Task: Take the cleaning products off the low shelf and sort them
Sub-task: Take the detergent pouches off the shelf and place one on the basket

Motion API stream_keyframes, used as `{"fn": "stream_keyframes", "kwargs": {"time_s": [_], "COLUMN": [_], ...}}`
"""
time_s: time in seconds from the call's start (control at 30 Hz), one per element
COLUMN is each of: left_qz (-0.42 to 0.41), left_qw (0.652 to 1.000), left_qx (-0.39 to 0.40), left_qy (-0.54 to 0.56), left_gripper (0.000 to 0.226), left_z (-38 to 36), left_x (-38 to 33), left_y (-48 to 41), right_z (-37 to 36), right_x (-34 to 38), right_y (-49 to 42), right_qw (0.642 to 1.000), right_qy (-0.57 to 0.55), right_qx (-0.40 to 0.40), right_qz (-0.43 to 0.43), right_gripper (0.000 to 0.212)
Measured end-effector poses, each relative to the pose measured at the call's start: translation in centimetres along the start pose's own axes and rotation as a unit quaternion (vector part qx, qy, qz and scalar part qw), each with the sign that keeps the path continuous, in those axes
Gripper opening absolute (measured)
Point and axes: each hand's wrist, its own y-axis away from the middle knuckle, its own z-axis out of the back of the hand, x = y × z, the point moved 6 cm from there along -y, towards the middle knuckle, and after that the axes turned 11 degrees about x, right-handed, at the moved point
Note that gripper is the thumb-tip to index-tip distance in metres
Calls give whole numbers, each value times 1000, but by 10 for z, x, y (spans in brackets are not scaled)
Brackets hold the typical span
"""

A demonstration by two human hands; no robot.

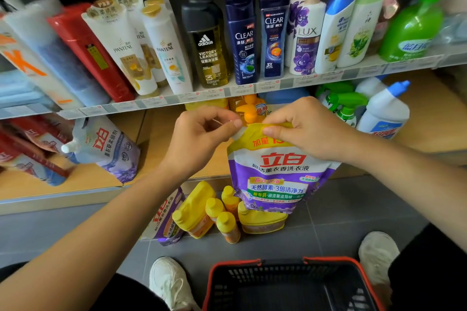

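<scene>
A purple and yellow detergent refill pouch (278, 174) hangs in the air in front of the low shelf (161, 139). My left hand (199, 139) pinches its white spout corner and my right hand (303, 129) pinches its yellow top edge. On the floor below lie several yellow bottles (199, 212) and another purple pouch (166, 217). On the low shelf a pale softener pouch (106, 149) leans at the left, an orange pump bottle (250, 108) stands behind my hands, and green spray bottles (346, 103) and a white blue-capped bottle (384, 111) stand at the right.
A black shopping basket with red rim (283, 264) sits on the grey floor between my white shoes (169, 283). The upper shelf (227, 91) carries shampoo and shower gel bottles. Red packs (27, 149) lie at the low shelf's far left.
</scene>
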Motion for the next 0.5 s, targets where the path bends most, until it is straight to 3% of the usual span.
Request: {"fn": "stream_keyframes", "kwargs": {"time_s": [0.2,0.33,0.4,0.5], "left_qz": [-65,11,50,80], "left_qw": [996,990,985,983], "left_qx": [63,120,154,158], "left_qy": [-22,76,51,57], "left_gripper": [17,32,29,45], "left_z": [1,-8,-14,-19], "left_x": [-6,11,22,28], "left_y": [1,6,10,13], "right_z": [-3,2,8,14], "right_x": [2,-5,-7,-11], "right_y": [0,0,1,1], "right_qw": [1000,999,995,988], "right_qy": [-27,-48,-84,-129], "right_qx": [-4,-22,-52,-84], "right_qz": [5,-10,-13,-22], "right_gripper": [27,25,15,15]}}
